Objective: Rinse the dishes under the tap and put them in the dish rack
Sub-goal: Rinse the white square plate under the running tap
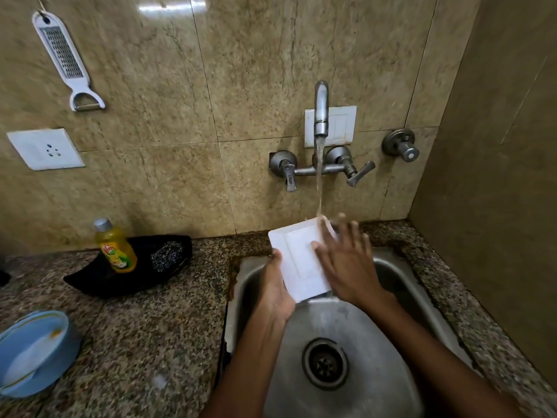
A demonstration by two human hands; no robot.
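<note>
Head view, looking down on a speckled granite bench [144,321] with tiled wall behind. Far left, at the frame edge: a blue bowl [33,354] sits on the bench, something pale inside it, not clear what. On the wall above: a white grater-peeler [64,57] hanging from a hook, and below it a white socket plate [45,149]. Further right on the bench, against the wall: a black boat-shaped tray [90,279] carrying a yellow dish-soap bottle [116,247], upright, and a steel scrubber [167,256] beside it.

Centre-right: steel sink [401,285] set into the bench, drain [325,364] near the bottom. Wall-mounted tap [321,108] above it is running; the stream falls onto the far corner of a white square plate [297,260]. Plate is held over the sink, tilted, its face toward the camera.

Left hand [275,292] grips the plate's near-left edge, fingers curled round behind it, thumb along the rim. Right hand [346,267] lies flat on the plate's right side, fingers straight and spread, tips blurred and close to the falling water. Both forearms come in from the bottom of the frame over the basin.

Right of the tap: a white switch plate [342,125] behind the spout, then a separate round valve [401,145] on the wall. Far right, a plain brown side wall [497,176].
</note>
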